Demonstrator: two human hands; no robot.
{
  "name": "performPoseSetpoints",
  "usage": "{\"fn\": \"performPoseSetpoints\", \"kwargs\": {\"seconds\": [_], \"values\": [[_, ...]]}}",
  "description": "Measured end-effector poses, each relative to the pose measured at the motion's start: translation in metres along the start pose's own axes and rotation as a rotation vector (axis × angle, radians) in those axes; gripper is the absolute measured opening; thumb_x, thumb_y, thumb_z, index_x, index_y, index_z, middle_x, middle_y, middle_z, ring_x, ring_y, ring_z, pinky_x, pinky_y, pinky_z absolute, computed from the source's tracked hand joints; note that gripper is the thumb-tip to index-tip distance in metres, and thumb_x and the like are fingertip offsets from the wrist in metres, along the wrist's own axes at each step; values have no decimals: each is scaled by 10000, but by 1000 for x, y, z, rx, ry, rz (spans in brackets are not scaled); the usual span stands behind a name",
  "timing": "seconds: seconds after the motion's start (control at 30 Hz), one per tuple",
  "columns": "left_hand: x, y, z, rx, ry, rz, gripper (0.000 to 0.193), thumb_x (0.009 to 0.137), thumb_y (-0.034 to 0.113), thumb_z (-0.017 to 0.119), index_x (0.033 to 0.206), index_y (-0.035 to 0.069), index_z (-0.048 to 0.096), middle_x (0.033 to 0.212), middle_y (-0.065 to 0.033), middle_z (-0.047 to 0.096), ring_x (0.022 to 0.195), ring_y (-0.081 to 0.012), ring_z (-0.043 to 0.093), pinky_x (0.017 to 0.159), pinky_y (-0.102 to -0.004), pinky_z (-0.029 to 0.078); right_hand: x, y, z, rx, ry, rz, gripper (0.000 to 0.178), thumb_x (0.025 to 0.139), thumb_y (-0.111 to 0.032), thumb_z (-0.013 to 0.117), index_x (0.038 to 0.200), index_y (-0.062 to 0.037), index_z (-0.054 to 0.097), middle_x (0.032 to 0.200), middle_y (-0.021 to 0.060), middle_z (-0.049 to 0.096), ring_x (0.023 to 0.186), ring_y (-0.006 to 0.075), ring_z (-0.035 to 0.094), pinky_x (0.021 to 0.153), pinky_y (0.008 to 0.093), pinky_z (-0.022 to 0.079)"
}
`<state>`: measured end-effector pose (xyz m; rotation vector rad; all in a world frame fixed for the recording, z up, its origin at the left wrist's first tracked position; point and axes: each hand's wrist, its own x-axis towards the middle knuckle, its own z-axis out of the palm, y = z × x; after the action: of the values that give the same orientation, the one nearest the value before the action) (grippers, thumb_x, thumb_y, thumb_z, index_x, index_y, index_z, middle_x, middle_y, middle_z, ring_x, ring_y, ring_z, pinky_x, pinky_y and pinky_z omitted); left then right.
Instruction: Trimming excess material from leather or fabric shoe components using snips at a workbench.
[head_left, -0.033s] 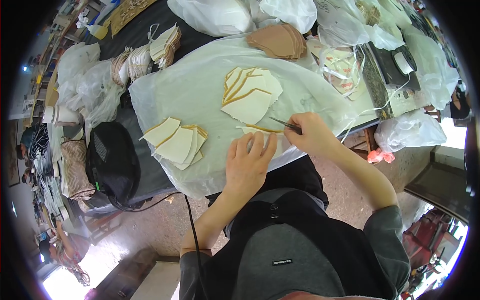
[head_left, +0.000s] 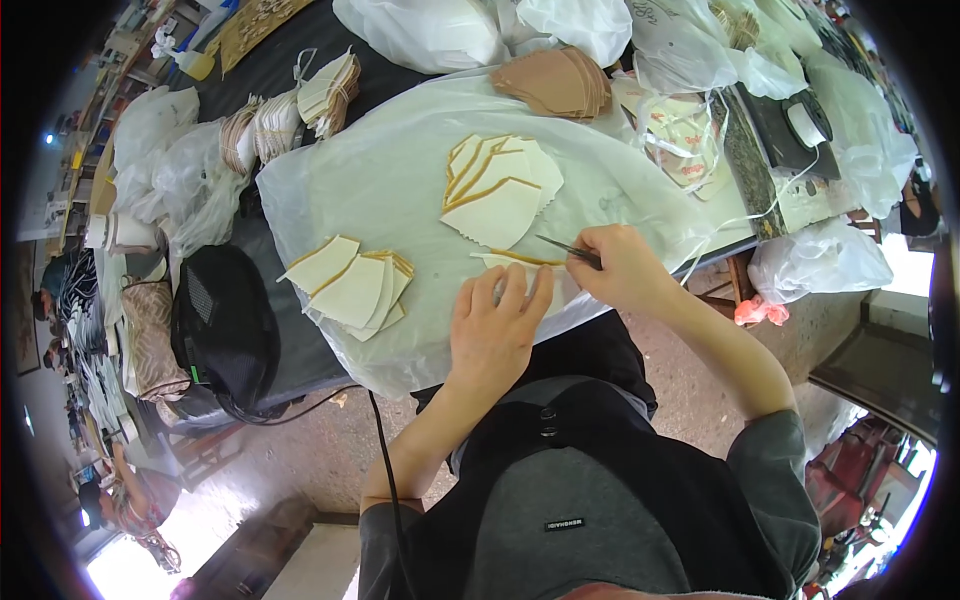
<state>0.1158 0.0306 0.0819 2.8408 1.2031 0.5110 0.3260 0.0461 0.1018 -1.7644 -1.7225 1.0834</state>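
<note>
My left hand (head_left: 492, 330) lies flat at the near edge of the plastic-covered work surface, fingers spread. Its fingertips rest on a small cream piece (head_left: 500, 262) with a yellow-brown folded edge, partly hidden under the fingers. In my right hand (head_left: 625, 265), closed, is a slim dark pointed tool (head_left: 560, 245); its exact kind does not show. The tip points left, just above the cream piece. Beyond lies a fanned group of cream cut pieces (head_left: 500, 210) with yellow-brown edges and some zigzag borders. Another fanned stack of cream pieces (head_left: 360, 290) is to the left.
White plastic sheeting (head_left: 370, 180) covers the work surface. At the far side lie brown cut pieces (head_left: 550, 85) and bulging plastic bags (head_left: 420, 35). Tied bundles (head_left: 275, 130) are at far left, a black bag (head_left: 225, 315) at left. A white spool (head_left: 805, 128) stands far right.
</note>
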Motion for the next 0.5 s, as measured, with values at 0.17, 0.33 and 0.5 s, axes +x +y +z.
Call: {"fn": "performPoseSetpoints", "kwargs": {"seconds": [0.17,0.33,0.5], "values": [[2,2,1,34,7,-2,432,840,141,612,1271,157,592,1177,-72,569,1084,-259,540,919,-412,446,0,-4,-5,22,-22,39,240,804,-157,636,806,81,670,699,253,639,675,400,650,654,441,510],[1,2,1,42,3,-14,441,843,133,609,1283,162,587,1177,-75,571,1086,-261,542,925,-412,446,1,-8,-1,-11,-12,16,230,803,-149,633,811,78,670,728,253,653,716,402,658,685,461,514],[0,3,2,52,13,-3,447,844,132,608,1289,158,585,1179,-77,572,1086,-263,545,924,-410,447,0,-3,4,-26,15,-24,214,796,-138,629,814,71,673,730,242,661,723,410,655,696,460,520]]}}
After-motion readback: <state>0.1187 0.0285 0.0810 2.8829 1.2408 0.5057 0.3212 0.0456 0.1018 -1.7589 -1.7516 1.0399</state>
